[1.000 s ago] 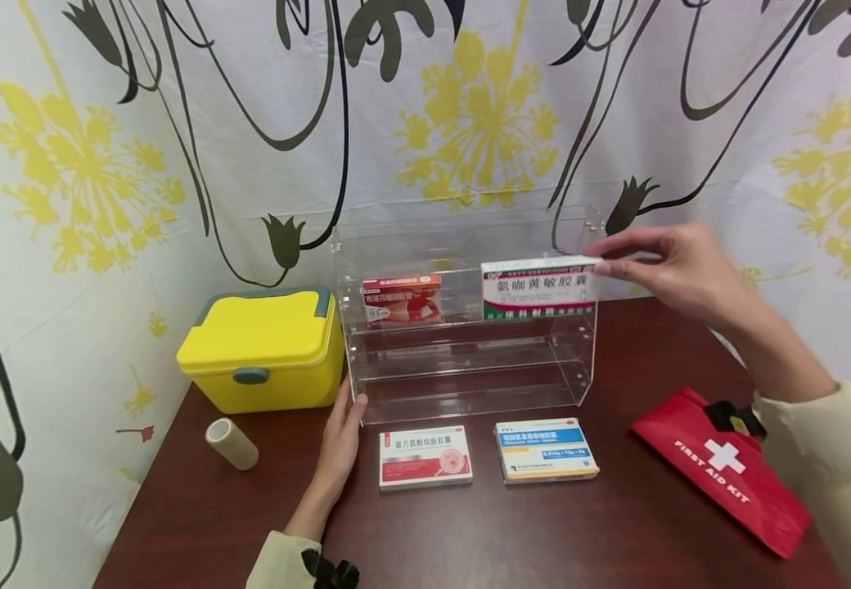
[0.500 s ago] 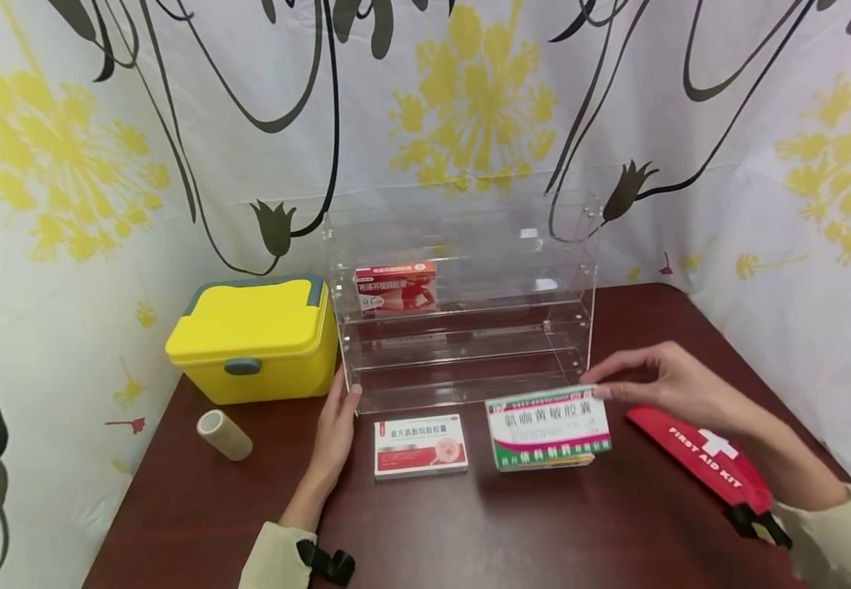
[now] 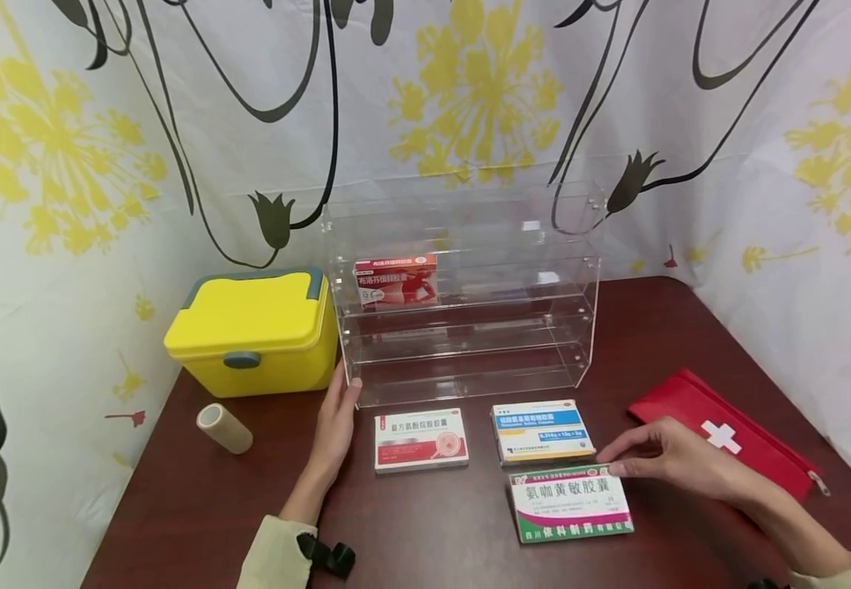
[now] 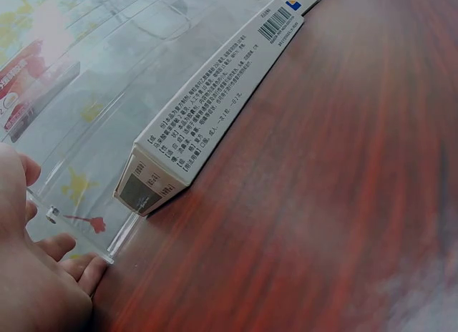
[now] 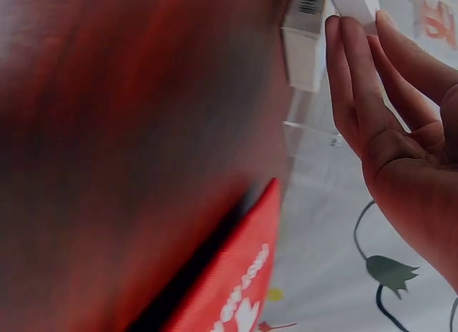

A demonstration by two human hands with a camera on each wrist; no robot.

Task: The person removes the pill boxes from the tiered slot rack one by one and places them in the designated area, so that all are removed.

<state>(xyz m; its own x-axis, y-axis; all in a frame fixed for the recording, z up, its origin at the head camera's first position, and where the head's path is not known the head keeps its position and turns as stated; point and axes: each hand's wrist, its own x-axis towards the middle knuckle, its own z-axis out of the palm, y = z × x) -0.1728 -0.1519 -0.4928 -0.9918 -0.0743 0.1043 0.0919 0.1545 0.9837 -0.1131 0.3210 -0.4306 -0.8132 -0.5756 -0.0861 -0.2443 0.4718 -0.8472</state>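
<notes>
My right hand [image 3: 679, 458] pinches the right end of a white, green and magenta medicine box [image 3: 571, 503], held tilted close over the table in front of a blue, white and yellow medicine box [image 3: 543, 432]. In the right wrist view the fingertips and thumb meet at a white box end [image 5: 356, 8]. My left hand [image 3: 333, 425] holds the lower left edge of a clear acrylic shelf rack [image 3: 462, 384], thumb at the front. A red and white medicine box [image 3: 421, 442] lies before the rack. An orange-red medicine box [image 3: 396, 282] stands on an upper tier.
Left of the rack sits a yellow lidded case [image 3: 252, 335] with a grey-blue latch. A beige roll [image 3: 225, 429] lies in front of it. A red first aid pouch [image 3: 720, 425] lies at the right, partly behind my right hand. Patterned cloth [image 3: 470, 98] hangs behind the table.
The green-and-white box has come off the rack's upper tier in my right hand, down and forward past the blue-and-yellow box. My left hand stays at the rack's edge. The view tilts slightly down.
</notes>
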